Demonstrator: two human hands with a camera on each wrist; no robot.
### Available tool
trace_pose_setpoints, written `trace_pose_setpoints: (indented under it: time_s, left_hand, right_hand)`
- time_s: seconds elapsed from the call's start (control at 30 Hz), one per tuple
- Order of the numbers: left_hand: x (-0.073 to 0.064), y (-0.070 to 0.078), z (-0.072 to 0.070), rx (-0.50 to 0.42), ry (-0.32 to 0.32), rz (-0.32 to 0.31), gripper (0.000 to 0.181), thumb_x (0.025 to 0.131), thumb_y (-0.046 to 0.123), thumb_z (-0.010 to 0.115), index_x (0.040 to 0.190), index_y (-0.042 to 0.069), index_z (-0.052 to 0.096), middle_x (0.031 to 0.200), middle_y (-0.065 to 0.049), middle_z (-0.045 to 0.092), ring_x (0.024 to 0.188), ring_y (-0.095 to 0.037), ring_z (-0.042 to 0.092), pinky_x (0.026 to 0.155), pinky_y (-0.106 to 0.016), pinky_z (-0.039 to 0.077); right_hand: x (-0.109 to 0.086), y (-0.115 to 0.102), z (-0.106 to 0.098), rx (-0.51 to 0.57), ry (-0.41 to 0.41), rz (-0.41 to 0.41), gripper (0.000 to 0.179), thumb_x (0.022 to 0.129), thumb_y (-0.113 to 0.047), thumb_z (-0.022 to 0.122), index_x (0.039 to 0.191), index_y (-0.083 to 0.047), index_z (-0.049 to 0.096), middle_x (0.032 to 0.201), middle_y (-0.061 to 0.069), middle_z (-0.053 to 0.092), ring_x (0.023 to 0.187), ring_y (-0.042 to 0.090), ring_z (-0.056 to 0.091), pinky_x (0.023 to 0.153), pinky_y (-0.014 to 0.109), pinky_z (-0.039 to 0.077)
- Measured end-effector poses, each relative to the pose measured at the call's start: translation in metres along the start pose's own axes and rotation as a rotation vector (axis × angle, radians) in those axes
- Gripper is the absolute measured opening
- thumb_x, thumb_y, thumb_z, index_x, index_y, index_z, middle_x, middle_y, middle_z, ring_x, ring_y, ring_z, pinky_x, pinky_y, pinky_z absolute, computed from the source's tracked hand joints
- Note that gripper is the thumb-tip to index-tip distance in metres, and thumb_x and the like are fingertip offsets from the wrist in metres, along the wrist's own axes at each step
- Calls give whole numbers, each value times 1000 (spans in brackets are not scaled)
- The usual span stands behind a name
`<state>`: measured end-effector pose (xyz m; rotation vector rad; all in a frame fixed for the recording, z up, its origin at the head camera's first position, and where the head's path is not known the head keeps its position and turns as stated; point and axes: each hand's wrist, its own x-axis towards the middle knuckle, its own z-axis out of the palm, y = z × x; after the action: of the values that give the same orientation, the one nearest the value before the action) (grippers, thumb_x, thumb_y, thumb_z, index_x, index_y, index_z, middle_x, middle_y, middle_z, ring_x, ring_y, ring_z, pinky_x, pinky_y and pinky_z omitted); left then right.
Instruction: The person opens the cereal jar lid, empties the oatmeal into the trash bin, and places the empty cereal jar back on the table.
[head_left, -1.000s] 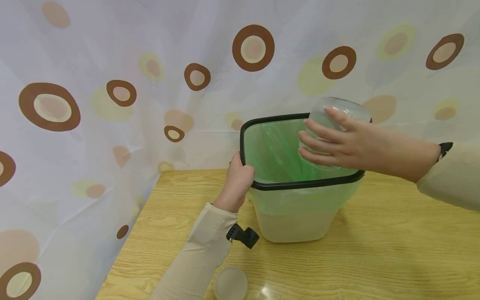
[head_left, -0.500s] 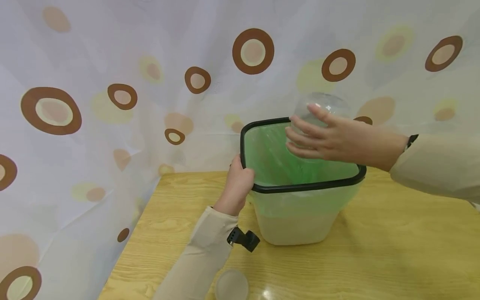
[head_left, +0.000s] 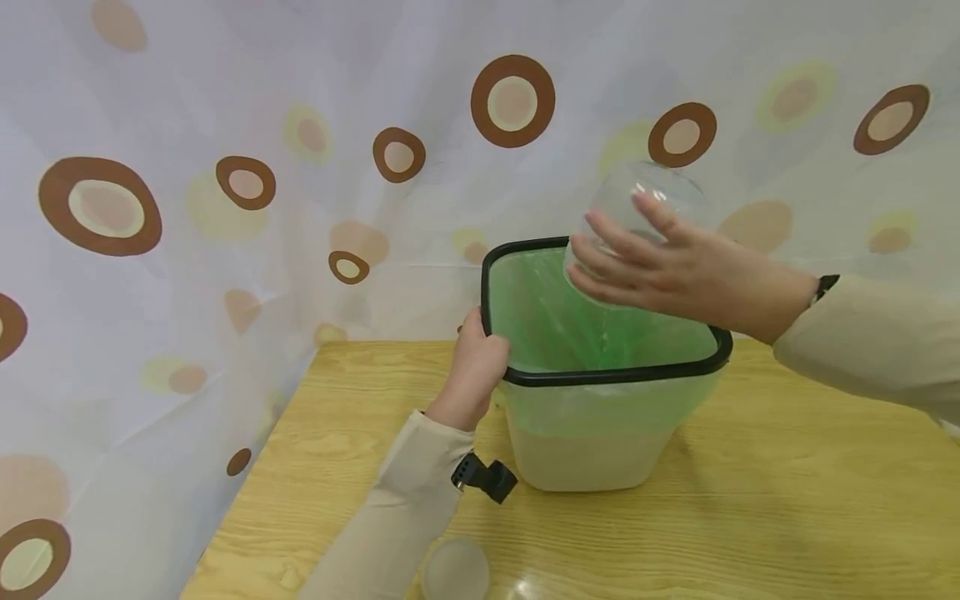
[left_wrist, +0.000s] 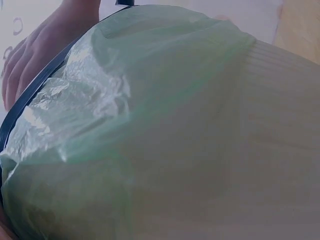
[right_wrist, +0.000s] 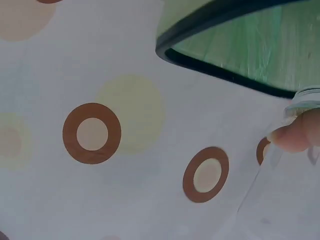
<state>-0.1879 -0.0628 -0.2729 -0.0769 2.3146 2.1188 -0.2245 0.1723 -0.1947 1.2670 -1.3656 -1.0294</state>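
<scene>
A cream bin (head_left: 592,458) stands on the table, lined with a thin green bag (head_left: 540,300) under a black rim (head_left: 615,377). My left hand (head_left: 478,367) grips this rim at its left side, thumb on top. Above the bin's opening, my right hand (head_left: 667,262) holds a clear jar (head_left: 660,179) tilted mouth down. The jar's threaded neck (right_wrist: 307,97) shows beside the thumb in the right wrist view. Below its mouth runs a thin clear streak; I cannot tell whether it is liquid or a fold of bag. My fingers hide much of the jar.
A round whitish lid (head_left: 456,569) lies on the wood-grain table (head_left: 787,500) at the near edge of view, beside my left forearm. A patterned cloth (head_left: 420,75) hangs directly behind the table and along its left side.
My right hand has moved left with the jar, farther over the bin, and the jar's base has risen slightly. My left hand keeps its hold on the rim.
</scene>
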Motion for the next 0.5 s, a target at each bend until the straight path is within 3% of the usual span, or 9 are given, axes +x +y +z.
trace_pose_setpoints:
  time_s: [0.3,0.5]
  left_hand:
    - [1,0,-1,20,3,-8,55,88,-11,35,142,1,36,130,-16,47,116,-29,45,98,-43,38]
    - [1,1,-3,22,15,-2,54,88,-12,34,141,0,37,129,-17,47,114,-29,46,97,-42,39]
  right_hand:
    - [-11,7,-5,69,-39,-24,108,51,-8,93,142,-5,35,140,24,41,129,42,37,99,56,33]
    - [-12,1,-6,87,24,-13,104,52,-8,92,140,-3,37,138,25,42,128,42,39,97,56,34]
